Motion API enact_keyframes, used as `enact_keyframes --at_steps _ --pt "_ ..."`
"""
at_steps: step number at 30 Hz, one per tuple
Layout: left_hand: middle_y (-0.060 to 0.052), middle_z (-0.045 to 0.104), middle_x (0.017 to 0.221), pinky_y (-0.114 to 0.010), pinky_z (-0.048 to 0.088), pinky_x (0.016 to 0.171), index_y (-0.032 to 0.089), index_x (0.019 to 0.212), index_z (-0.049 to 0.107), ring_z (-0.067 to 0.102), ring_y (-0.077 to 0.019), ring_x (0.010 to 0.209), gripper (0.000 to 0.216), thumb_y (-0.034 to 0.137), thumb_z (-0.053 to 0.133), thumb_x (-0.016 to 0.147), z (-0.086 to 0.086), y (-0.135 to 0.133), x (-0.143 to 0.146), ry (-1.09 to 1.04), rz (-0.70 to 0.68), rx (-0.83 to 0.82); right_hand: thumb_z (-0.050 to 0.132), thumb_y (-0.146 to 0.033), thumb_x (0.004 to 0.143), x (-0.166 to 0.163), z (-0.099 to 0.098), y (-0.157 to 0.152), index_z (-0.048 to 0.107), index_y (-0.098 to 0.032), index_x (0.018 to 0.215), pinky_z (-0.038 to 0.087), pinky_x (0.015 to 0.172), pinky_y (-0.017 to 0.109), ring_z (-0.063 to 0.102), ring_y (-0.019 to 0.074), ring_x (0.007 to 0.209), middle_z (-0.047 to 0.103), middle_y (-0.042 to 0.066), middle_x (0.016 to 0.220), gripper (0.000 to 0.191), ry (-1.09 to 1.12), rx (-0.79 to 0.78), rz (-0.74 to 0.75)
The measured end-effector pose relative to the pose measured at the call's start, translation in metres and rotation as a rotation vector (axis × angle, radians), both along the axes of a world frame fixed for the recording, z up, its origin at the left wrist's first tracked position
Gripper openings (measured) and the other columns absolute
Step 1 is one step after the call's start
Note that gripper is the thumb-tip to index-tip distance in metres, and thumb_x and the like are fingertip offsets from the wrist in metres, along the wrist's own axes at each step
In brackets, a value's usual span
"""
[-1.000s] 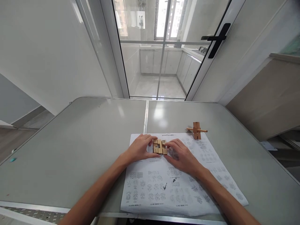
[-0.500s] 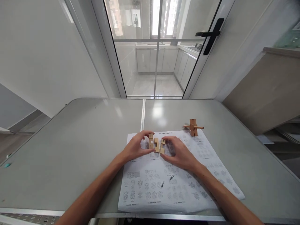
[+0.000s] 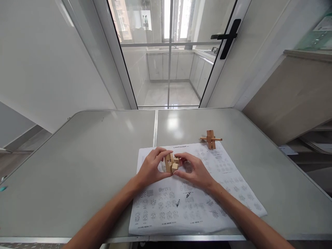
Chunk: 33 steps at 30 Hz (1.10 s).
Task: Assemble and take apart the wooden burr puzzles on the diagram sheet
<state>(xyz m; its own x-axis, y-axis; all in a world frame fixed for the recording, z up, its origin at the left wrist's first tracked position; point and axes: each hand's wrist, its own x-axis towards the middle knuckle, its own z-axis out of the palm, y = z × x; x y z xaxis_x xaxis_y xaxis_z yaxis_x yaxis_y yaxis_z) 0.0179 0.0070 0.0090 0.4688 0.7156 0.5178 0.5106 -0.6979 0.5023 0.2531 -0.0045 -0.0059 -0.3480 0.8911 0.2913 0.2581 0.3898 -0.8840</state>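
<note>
We can read nothing: the printed sheet (image 3: 194, 193) on the bench (image 3: 77, 166) bears diagrams and caption lines too small to make out.

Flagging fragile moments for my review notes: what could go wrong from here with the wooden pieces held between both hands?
1. The notched light-wood puzzle blocks look only partly joined between the left hand and right hand; a fingertip grip might slip and drop a piece onto the white printed paper sheet.
2. That sheet lies under the forearms, close to the grey table front edge, so an arm move could drag it.
</note>
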Motion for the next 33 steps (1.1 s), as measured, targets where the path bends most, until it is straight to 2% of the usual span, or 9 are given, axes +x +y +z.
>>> enact_keyframes --at_steps 4,7,14,22,29,33 --pt "-0.008 0.066 0.116 -0.038 0.058 0.087 0.027 0.142 0.057 0.067 -0.0248 0.102 0.064 0.034 0.085 0.085 -0.003 -0.004 0.002 0.051 0.023 0.100 0.087 -0.041 0.083 -0.002 -0.002 -0.001 0.067 -0.026 0.128 0.055 0.083 0.039 0.067 0.0227 0.088 0.069 0.002 0.092 0.051 0.043 -0.065 0.018" --pt "-0.008 0.067 0.114 -0.037 0.058 0.086 0.027 0.142 0.058 0.067 -0.0237 0.098 0.060 0.035 0.083 0.087 -0.002 -0.005 0.003 0.075 0.041 0.162 0.088 -0.042 0.082 -0.001 -0.002 -0.001 0.068 -0.026 0.120 0.053 0.080 0.037 0.066 0.0219 0.085 0.067 0.000 0.087 0.046 0.061 -0.118 0.024" --pt "-0.009 0.071 0.121 -0.038 0.056 0.089 0.029 0.152 0.050 0.072 -0.0224 0.100 0.064 0.040 0.077 0.096 0.002 -0.006 0.006 0.114 -0.057 0.270 0.088 -0.044 0.081 -0.003 0.003 -0.003 0.069 -0.025 0.109 0.049 0.072 0.034 0.060 0.0187 0.074 0.062 -0.002 0.078 0.039 0.082 -0.150 0.046" --pt "-0.009 0.072 0.120 -0.037 0.054 0.084 0.027 0.149 0.054 0.068 -0.0221 0.092 0.061 0.034 0.078 0.094 -0.001 -0.006 0.007 0.129 -0.067 0.309 0.089 -0.044 0.079 -0.002 0.005 -0.005 0.068 -0.023 0.100 0.045 0.065 0.031 0.054 0.0164 0.068 0.058 -0.004 0.073 0.036 0.053 -0.101 0.025" --pt "-0.007 0.072 0.114 -0.036 0.053 0.081 0.030 0.153 0.052 0.066 -0.0207 0.087 0.061 0.037 0.074 0.097 0.004 -0.010 0.010 0.164 -0.075 0.285 0.087 -0.042 0.080 -0.003 0.012 -0.006 0.066 -0.023 0.090 0.046 0.065 0.031 0.055 0.0165 0.067 0.058 -0.004 0.072 0.030 0.043 -0.050 -0.005" --pt "-0.007 0.073 0.114 -0.037 0.055 0.084 0.030 0.153 0.052 0.069 -0.0215 0.090 0.063 0.037 0.076 0.095 0.001 -0.012 0.012 0.139 -0.070 0.248 0.085 -0.045 0.082 -0.004 0.011 -0.006 0.068 -0.024 0.094 0.049 0.068 0.032 0.057 0.0178 0.070 0.060 -0.002 0.074 0.030 0.076 -0.053 -0.021"
